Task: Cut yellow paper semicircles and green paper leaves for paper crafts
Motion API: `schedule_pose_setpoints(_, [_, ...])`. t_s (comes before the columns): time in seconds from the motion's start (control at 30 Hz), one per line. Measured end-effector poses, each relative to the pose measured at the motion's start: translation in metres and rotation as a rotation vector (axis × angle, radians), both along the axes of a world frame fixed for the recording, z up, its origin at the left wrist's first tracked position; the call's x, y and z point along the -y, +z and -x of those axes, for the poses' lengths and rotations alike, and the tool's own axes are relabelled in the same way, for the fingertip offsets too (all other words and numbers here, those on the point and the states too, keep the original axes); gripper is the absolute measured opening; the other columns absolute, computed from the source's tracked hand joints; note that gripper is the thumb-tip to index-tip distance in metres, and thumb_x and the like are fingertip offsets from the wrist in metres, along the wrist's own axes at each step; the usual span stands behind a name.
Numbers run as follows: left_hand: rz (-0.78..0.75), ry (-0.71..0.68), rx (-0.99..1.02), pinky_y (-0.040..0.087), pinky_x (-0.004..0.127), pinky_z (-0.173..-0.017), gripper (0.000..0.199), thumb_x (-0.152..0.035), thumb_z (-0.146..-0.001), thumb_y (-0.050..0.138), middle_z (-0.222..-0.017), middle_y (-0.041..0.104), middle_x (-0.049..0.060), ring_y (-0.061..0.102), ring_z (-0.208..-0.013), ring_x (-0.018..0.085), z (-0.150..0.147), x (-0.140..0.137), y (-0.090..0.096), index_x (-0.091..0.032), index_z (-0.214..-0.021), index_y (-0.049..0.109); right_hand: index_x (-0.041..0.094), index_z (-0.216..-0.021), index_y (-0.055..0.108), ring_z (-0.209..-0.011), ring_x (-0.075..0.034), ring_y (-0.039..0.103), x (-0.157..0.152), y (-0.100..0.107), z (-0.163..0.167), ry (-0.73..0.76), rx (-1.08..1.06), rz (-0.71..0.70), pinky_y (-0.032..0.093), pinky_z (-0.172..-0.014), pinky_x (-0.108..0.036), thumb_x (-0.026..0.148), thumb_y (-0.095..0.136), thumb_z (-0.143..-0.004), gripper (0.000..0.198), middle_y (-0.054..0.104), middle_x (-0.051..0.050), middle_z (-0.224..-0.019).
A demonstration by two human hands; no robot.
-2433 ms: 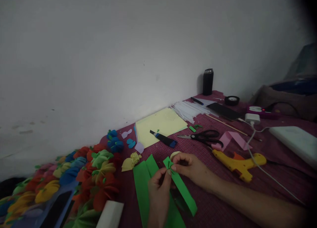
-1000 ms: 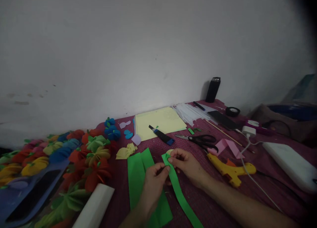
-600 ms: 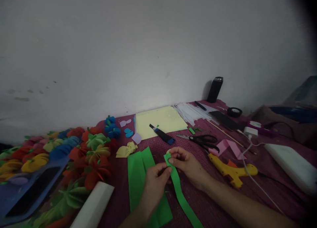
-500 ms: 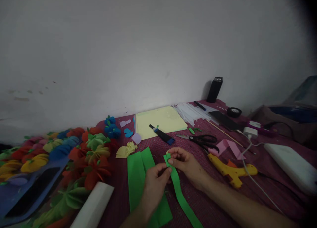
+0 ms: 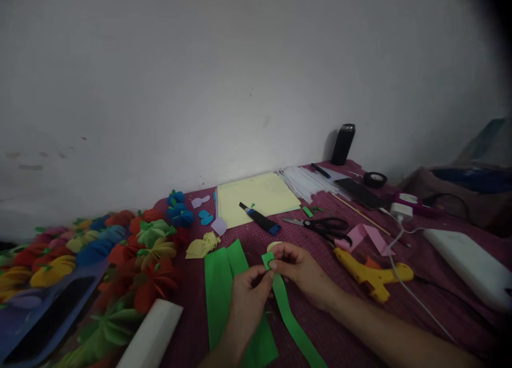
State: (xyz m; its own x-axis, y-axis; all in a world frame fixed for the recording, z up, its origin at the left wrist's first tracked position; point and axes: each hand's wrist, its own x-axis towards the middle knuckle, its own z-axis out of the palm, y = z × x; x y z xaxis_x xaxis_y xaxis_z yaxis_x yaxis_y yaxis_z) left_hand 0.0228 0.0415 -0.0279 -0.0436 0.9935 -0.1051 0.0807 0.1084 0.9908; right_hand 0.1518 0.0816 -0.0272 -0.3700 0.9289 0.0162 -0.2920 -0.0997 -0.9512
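Note:
Both my hands meet over the table, pinching the upper end of a long green paper strip (image 5: 294,325). My left hand (image 5: 248,298) has its thumb and forefinger closed on the strip from the left. From the right, my right hand (image 5: 302,269) presses its thumb and fingers on the same end. The rest of the strip hangs down toward me in a curve. Beneath and beside my left hand lie wide green paper pieces (image 5: 219,290). A small pale round piece (image 5: 273,246) shows just behind my right fingers.
Colourful paper flowers (image 5: 156,250) crowd the left side, near a white roll (image 5: 152,336). Yellow sheets (image 5: 256,194) and a box cutter (image 5: 260,218) lie behind my hands. Scissors (image 5: 324,226), a yellow glue gun (image 5: 372,272) with cables, and a black can (image 5: 343,144) are on the right.
The whole view has shifted slightly. My fingers stay on the strip's end, and my right thumb now covers a bit more of it.

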Motion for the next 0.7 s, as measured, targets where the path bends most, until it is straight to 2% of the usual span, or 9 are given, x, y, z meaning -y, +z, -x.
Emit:
schedule_pose_setpoints(0.37, [-0.003,-0.014,0.002,0.034,0.021,-0.050,0.025,-0.037,-0.073,0.058,-0.054,0.051,-0.001,0.043,-0.052,0.011,-0.0006,0.0017,0.0011,-0.014,-0.065,0.063,0.018,-0.073,0.059,-0.054,-0.007,0.043,0.0025,0.0017,0.0000,-0.010,-0.002,0.005,0.032,-0.046,-0.018,0.028,0.072,-0.066,0.018,0.051,0.005,-0.066])
schedule_pose_setpoints(0.7, [-0.023,0.001,-0.057,0.031,0.021,-0.048,0.024,-0.033,-0.073,0.057,-0.050,0.048,-0.002,0.041,-0.049,0.010,0.0015,0.0026,0.0011,-0.014,-0.058,0.058,0.017,-0.068,0.060,-0.049,-0.006,0.040,0.0030,0.0047,-0.0003,-0.012,0.029,0.031,0.031,-0.044,-0.019,0.030,0.071,-0.065,0.017,0.049,0.005,-0.060])
